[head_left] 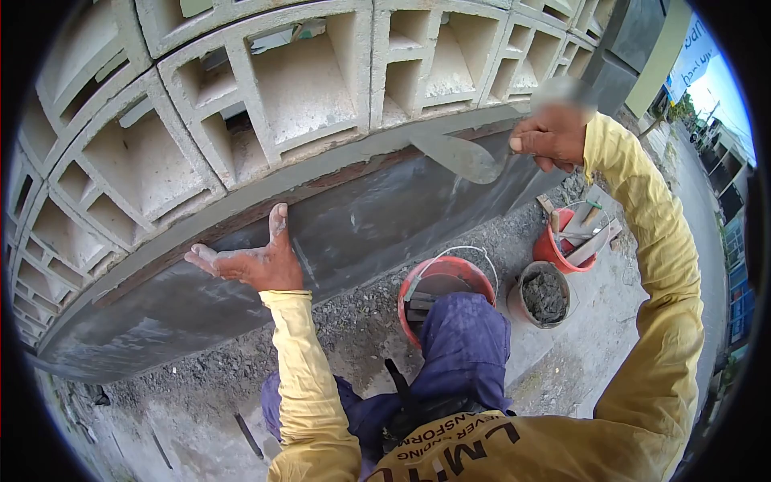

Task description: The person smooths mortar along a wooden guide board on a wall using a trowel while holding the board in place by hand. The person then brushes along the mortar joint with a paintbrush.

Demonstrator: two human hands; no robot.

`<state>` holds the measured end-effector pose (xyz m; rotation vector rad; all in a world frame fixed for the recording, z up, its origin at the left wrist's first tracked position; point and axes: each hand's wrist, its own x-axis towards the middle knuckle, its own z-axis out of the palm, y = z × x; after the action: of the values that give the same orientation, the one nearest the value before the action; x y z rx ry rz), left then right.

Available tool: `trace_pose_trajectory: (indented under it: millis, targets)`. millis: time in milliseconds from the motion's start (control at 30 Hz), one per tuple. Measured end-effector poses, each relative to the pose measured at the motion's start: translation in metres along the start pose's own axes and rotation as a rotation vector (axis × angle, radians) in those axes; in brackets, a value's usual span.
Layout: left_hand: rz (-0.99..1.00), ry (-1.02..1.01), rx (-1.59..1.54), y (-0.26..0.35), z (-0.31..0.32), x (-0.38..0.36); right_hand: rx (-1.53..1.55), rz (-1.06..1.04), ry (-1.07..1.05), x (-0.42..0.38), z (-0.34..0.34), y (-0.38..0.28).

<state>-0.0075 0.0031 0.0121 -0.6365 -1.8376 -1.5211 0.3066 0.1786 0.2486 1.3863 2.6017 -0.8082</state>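
My right hand (552,143) is closed round a pointed trowel (459,157), whose metal blade reaches left against the ledge under the breeze blocks. My left hand (261,261) has its fingers and thumb spread, smeared with grey mortar. It rests against a long brownish wooden strip (337,178) lying along the top of the dark, wet-plastered wall (353,221). Above the strip runs a narrow band of grey mortar (313,166).
Pale breeze blocks (363,80) rise above the wall. By my knees stand a red bucket (407,325) holding tools, a bucket of mortar (544,297) and another red bucket (554,249) with tools. Rubble (345,321) lines the wall's foot; a road (707,201) runs at right.
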Motion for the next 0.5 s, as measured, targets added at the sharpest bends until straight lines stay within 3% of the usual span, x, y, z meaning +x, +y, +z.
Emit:
trace_pose_trajectory:
  millis: [133, 233, 500]
  targets:
    - [0.026, 0.036, -0.044, -0.004, 0.002, -0.001, -0.139, -0.158, -0.049, 0.015, 0.024, -0.064]
    - [0.022, 0.027, -0.021, -0.003, 0.003, 0.0, -0.257, -0.246, -0.056, 0.036, 0.029, -0.072]
    - [-0.006, 0.008, 0.099, 0.001, 0.001, 0.0, -0.212, -0.004, -0.007, 0.036, -0.009, -0.025]
